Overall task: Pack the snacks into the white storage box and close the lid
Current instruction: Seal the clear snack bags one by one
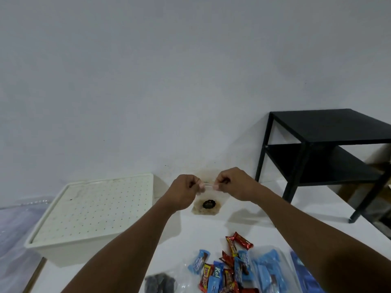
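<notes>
My left hand [183,192] and my right hand [233,183] are raised side by side, each pinching the top edge of a clear zip bag [208,205] that hangs between them with pale snacks and a dark round label inside. The white storage box [63,249] stands at the left with its dotted lid [93,208] on. A pile of loose wrapped snacks [224,269], red and blue, lies on the white surface below my arms. A clear bag of blue-wrapped snacks [268,269] lies to their right.
A black two-shelf side table [330,130] stands at the right against the plain wall. A dark packet [159,283] lies at the bottom edge. Crinkled clear plastic [14,229] covers the area at far left. A blue packet [300,265] sits under my right forearm.
</notes>
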`<state>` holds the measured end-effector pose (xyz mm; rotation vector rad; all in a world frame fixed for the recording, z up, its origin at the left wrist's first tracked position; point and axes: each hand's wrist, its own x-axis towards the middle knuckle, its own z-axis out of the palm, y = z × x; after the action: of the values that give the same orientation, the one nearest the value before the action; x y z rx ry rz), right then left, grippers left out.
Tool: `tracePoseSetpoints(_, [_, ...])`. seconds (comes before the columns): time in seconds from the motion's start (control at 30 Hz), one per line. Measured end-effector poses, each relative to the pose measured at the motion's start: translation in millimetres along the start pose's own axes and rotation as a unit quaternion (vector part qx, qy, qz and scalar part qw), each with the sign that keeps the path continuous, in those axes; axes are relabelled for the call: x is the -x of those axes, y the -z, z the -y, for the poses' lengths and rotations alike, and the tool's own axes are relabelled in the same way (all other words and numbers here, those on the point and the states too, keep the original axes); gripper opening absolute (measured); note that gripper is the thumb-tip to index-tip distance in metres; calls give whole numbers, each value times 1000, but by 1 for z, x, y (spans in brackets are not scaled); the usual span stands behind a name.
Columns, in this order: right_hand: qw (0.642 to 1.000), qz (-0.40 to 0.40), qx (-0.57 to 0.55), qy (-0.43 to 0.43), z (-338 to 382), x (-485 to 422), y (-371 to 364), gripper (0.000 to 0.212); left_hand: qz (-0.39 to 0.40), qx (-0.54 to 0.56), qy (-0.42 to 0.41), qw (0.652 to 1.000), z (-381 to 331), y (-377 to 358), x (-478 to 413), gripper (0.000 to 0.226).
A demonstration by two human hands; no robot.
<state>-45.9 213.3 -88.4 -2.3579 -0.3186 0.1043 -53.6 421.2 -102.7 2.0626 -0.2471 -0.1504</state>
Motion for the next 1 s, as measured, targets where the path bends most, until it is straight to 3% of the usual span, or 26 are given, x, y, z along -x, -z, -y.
tracePoseSetpoints(0.2, [999,-20,36,34,11,-2,1,11,0,60,-18,998,-7,15,1,12])
tracePoseSetpoints(0.4, [999,-17,-12,34,20,-4,-2,12,-5,7,-46,999,-10,20,-2,13])
tracePoseSetpoints(0.8, [999,-33,-23,33,30,8,7,14,30,41,-43,998,-18,24,3,21])
tracePoseSetpoints(1.0, [990,-24,-140,-1,22,13,7,15,18,34,-72,997,-23,24,7,15])
